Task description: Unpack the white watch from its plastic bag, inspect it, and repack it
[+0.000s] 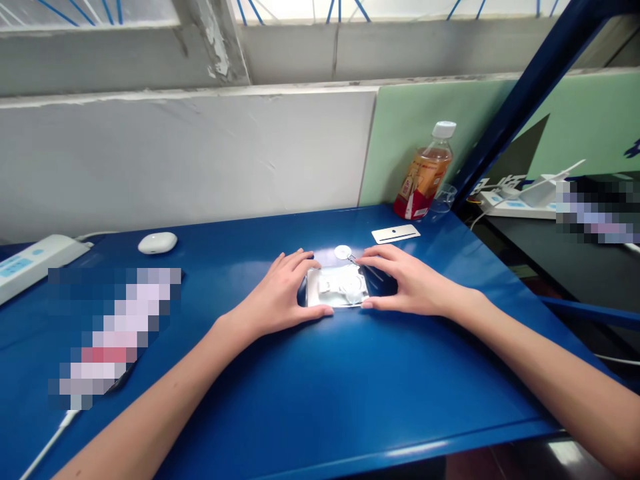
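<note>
A small shiny clear plastic packet (338,285) with white parts inside lies flat on the blue table (320,373), its details washed out by glare. My left hand (286,293) holds its left end, thumb along the near edge and fingertips at the far edge. At the right end, my right hand (407,279) spans it in the same way, thumb at the near corner and index finger at the far side. Just beyond the packet is a white round disc (343,252), with a small thin metal piece (352,259) by my right index fingertip.
A white card with a dark slot (396,233) lies behind my right hand. Farther back stands a drink bottle (425,173) beside a clear cup (444,199). Leftward are an earbud case (157,243), a power strip (43,263) and a blurred-out phone (117,333) on a cable.
</note>
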A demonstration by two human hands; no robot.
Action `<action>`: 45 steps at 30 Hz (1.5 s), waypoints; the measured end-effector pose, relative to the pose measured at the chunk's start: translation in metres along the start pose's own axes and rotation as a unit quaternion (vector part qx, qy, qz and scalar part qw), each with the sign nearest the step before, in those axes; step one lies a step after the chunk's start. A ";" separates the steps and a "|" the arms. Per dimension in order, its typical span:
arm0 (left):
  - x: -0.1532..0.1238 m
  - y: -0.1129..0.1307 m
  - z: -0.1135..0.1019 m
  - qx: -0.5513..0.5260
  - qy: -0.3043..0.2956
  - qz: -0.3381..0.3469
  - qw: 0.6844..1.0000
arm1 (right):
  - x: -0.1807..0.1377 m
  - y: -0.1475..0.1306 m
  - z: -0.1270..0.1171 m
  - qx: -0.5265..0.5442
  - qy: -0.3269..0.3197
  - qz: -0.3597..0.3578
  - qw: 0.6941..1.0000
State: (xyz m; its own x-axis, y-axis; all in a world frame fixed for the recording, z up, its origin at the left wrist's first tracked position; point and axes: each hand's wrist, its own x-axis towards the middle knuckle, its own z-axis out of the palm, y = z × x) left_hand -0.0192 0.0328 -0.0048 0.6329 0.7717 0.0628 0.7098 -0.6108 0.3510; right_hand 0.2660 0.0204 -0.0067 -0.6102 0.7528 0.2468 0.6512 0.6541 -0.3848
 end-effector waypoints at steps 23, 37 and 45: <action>-0.001 -0.010 -0.010 0.041 -0.062 0.018 0.997 | -0.001 0.002 0.001 -0.050 -0.069 -0.011 0.996; 0.000 -0.010 -0.008 0.013 -0.048 0.006 0.999 | -0.003 0.004 0.002 -0.035 -0.061 0.008 0.998; -0.002 -0.007 -0.007 0.036 -0.055 -0.008 0.998 | -0.003 0.002 0.002 -0.038 -0.059 0.001 0.998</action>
State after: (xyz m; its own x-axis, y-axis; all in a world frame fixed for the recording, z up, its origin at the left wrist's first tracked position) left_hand -0.0278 0.0374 -0.0005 0.6484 0.7598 -0.0477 0.7384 -0.6125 0.2822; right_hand 0.2680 0.0195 -0.0096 -0.6555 0.7426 0.1374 0.6817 0.6601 -0.3155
